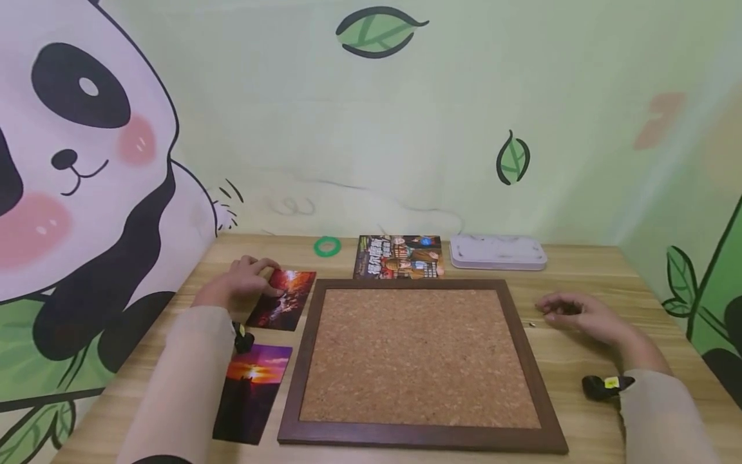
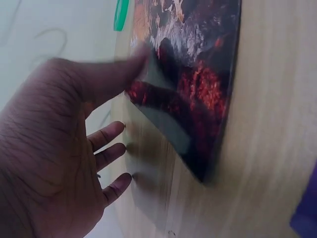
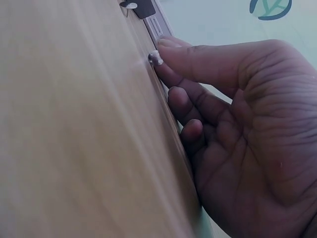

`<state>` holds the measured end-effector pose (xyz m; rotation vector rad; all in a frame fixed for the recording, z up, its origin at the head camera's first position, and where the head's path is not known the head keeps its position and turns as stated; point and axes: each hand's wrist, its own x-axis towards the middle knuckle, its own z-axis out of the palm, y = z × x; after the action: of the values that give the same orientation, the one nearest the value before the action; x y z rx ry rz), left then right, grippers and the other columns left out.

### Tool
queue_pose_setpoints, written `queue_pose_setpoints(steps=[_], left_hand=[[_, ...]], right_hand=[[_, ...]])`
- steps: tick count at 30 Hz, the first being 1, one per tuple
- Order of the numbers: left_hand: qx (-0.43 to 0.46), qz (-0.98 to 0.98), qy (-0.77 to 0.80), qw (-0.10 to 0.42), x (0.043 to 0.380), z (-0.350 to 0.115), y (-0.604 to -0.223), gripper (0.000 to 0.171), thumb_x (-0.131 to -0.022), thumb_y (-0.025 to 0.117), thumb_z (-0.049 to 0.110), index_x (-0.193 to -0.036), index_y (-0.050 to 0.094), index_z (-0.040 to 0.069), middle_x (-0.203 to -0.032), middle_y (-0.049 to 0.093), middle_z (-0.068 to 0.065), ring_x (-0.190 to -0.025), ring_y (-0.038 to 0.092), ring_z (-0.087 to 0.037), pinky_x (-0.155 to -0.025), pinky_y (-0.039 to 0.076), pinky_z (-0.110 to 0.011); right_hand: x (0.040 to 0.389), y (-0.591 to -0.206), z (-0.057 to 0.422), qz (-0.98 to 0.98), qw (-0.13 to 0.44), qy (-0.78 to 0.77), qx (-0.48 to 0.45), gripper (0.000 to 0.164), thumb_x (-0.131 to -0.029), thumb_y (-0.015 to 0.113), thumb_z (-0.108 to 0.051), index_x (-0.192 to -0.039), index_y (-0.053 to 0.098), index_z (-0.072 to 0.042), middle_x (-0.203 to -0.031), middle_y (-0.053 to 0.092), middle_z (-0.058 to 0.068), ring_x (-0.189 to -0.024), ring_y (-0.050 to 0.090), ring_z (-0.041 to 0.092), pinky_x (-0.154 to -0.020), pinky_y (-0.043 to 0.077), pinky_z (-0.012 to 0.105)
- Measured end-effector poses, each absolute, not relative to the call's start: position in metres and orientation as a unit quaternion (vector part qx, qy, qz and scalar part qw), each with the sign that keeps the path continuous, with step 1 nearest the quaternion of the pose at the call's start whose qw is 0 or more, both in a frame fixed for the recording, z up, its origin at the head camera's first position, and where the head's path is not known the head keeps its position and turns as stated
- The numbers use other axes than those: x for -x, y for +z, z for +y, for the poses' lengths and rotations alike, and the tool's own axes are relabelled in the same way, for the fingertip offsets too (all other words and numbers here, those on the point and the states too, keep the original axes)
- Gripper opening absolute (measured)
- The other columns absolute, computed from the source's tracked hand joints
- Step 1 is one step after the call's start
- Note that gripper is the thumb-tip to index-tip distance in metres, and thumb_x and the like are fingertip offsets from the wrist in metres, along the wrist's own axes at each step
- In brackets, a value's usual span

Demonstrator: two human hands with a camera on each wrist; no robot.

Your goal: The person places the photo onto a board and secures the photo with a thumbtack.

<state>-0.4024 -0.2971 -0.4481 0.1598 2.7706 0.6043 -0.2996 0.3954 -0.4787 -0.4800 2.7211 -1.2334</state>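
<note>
On the left of the table, my left hand point(image 1: 252, 280) touches a red and dark photo print point(image 1: 288, 299) with its thumb. In the left wrist view the thumb lies at the edge of that print point(image 2: 198, 94), its other visible fingers apart from it. A second print with a purple sunset point(image 1: 253, 386) lies nearer. My right hand point(image 1: 585, 316) rests right of the framed cork board point(image 1: 417, 361). Its thumb and index finger pinch a small shiny tack point(image 3: 155, 57). Another small shiny piece point(image 1: 531, 324) lies on the table by the frame.
Behind the board are a green tape ring point(image 1: 327, 246), an illustrated booklet point(image 1: 400, 256) and a white case point(image 1: 498, 252). The wooden table point(image 1: 603, 277) meets a painted wall at the back.
</note>
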Motion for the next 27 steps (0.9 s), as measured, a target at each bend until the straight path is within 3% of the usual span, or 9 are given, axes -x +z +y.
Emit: queue_pose_setpoints(steps=[9,19,27], left_hand=[[-0.057,0.97,0.198,0.13,0.408,-0.296,-0.449,0.073,-0.083,0.077,0.046,-0.134,0.049,0.002,-0.134,0.036,-0.027,-0.122,0.028,-0.044,-0.102,0.031,-0.063],[-0.047,0.965,0.225,0.129,0.415,-0.292,-0.451,0.074,-0.09,0.07,0.049,-0.146,0.041,0.01,-0.14,0.031,-0.027,-0.126,0.031,-0.045,-0.103,0.033,-0.065],[-0.047,0.967,0.218,0.123,0.407,-0.287,-0.453,0.071,-0.094,0.066,0.042,-0.149,0.039,0.007,-0.144,0.023,-0.033,-0.129,0.026,-0.049,-0.105,0.028,-0.068]], right_hand=[[0.297,-0.477,0.393,0.908,0.06,-0.385,0.151,0.026,-0.095,0.07,-0.023,-0.117,0.07,-0.009,-0.109,0.067,0.006,-0.095,0.057,0.012,-0.081,0.045,0.028],[0.302,-0.475,0.394,0.914,0.05,-0.375,0.145,0.023,-0.095,0.07,-0.024,-0.113,0.07,-0.01,-0.107,0.068,0.006,-0.093,0.058,0.012,-0.08,0.045,0.027],[0.3,-0.479,0.391,0.912,0.049,-0.381,0.142,0.023,-0.094,0.072,-0.025,-0.111,0.071,-0.01,-0.105,0.068,0.004,-0.094,0.058,0.012,-0.081,0.044,0.029]])
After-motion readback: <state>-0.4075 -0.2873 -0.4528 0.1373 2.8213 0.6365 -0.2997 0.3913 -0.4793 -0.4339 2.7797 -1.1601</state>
